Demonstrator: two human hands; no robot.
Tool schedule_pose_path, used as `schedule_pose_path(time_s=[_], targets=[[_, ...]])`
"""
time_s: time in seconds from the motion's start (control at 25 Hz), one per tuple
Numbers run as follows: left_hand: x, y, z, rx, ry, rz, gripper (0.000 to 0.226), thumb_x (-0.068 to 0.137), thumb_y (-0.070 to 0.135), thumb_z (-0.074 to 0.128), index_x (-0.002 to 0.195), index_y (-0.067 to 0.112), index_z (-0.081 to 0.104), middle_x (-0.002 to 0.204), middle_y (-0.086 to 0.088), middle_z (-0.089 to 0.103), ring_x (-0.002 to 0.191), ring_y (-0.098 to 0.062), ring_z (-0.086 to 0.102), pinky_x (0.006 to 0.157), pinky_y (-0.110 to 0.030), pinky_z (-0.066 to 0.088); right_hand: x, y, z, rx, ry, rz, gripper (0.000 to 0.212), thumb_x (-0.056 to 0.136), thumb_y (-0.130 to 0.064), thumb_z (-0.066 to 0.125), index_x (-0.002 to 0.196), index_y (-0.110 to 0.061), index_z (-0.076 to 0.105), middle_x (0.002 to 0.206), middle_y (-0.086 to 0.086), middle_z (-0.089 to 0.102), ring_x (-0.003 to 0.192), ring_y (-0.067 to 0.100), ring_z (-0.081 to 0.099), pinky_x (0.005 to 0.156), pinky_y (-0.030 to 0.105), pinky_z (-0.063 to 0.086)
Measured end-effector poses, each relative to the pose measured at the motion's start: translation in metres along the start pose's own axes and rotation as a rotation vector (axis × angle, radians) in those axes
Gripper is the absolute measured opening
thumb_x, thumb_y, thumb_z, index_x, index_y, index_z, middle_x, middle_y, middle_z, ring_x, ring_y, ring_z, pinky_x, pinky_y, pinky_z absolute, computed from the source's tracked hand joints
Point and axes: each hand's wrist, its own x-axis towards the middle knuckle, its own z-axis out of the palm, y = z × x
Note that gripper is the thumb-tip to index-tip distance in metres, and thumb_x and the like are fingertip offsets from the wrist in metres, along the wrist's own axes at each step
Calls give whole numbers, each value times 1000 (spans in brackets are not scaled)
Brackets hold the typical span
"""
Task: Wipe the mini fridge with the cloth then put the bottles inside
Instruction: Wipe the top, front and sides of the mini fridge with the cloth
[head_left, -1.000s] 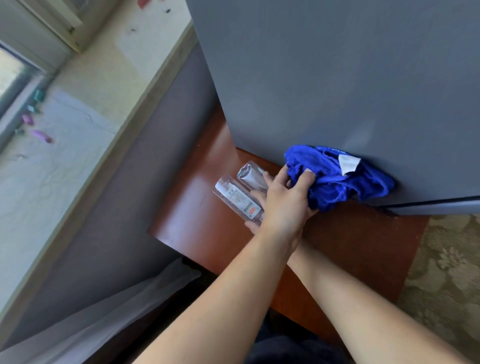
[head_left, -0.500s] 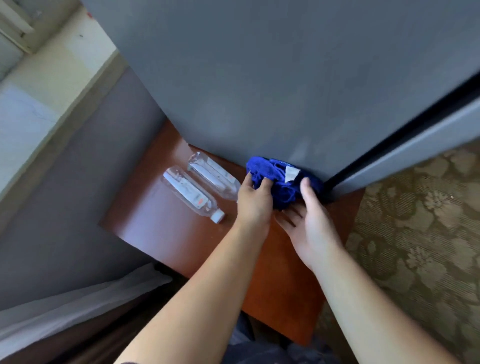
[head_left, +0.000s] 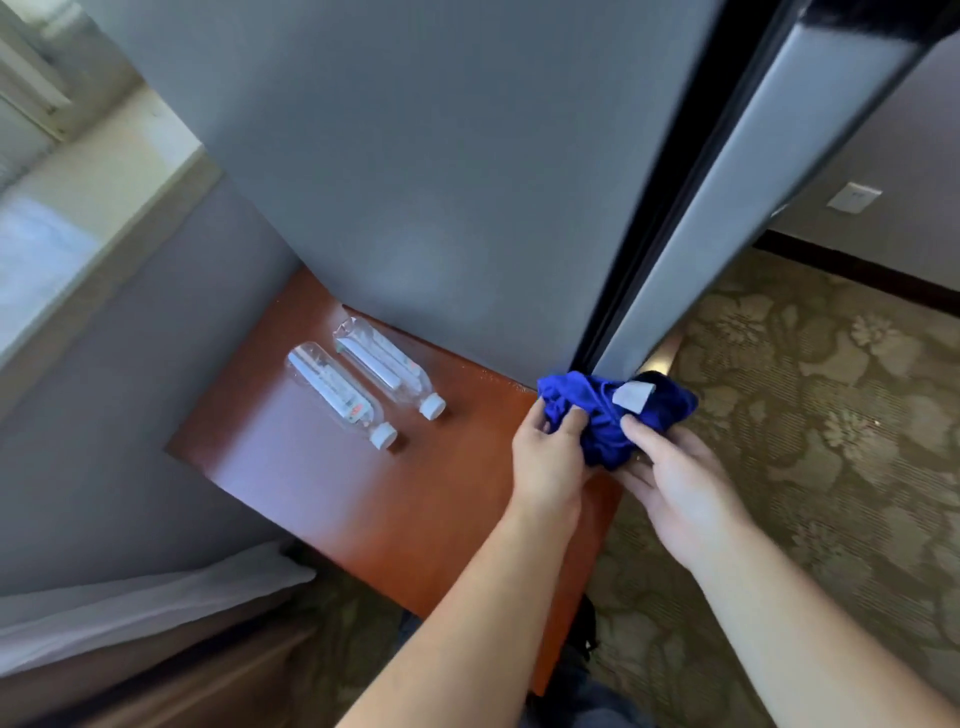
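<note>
From the head camera, your left hand (head_left: 548, 457) and your right hand (head_left: 675, 483) both gripped the bunched blue cloth (head_left: 608, 410), the left pinching its near-left edge with thumb and fingers, the right closed on its near-right side with the thumb on top. Just beyond the grip, the cloth pressed against the bottom corner of the grey mini fridge (head_left: 441, 182), right where the dark door seam (head_left: 654, 208) met the door's edge (head_left: 737, 197); a white tag (head_left: 631, 397) showed on top of the cloth between your thumbs. Whether the door stood ajar or shut, you could not tell from this angle. To the left of the grip, well apart from your left hand, two clear plastic water bottles with white caps, the nearer bottle (head_left: 337, 392) and the farther bottle (head_left: 387, 366), lay on their sides, side by side on the reddish wooden table (head_left: 311, 478), caps pointing toward you, the farther one near the fridge's side wall. Under and to the right of the grip spread floral patterned carpet (head_left: 831, 441). A windowsill (head_left: 78, 218) sat far off to the left.
</note>
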Motion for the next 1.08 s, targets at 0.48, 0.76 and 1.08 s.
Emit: schedule_pose_path(time_s=[0.48, 0.76, 1.08], targets=[[-15, 266, -109, -49, 49, 353, 25, 105, 20, 56, 124, 10, 70, 112, -14, 79, 88, -22, 78, 73, -32, 66, -66, -13, 269, -4, -255, -209, 17, 92, -26, 67, 87, -12, 76, 100, 17, 79, 103, 36, 75, 97, 53, 58], [-79, 349, -80, 15, -30, 605, 31, 103, 25, 60, 129, 11, 67, 123, -15, 76, 114, -31, 73, 93, -49, 61, -133, -75, 294, 108, -460, -273, 26, 105, -23, 51, 103, -17, 76, 112, 12, 79, 98, 21, 76, 78, 32, 57], [-164, 227, 24, 361, -59, 773, 32, 91, 22, 78, 121, 17, 71, 111, -5, 80, 109, -32, 75, 99, -61, 56, -171, -108, 117, 183, -432, -423, 26, 103, -8, 50, 102, -13, 76, 96, 5, 80, 84, 15, 76, 78, 31, 59]])
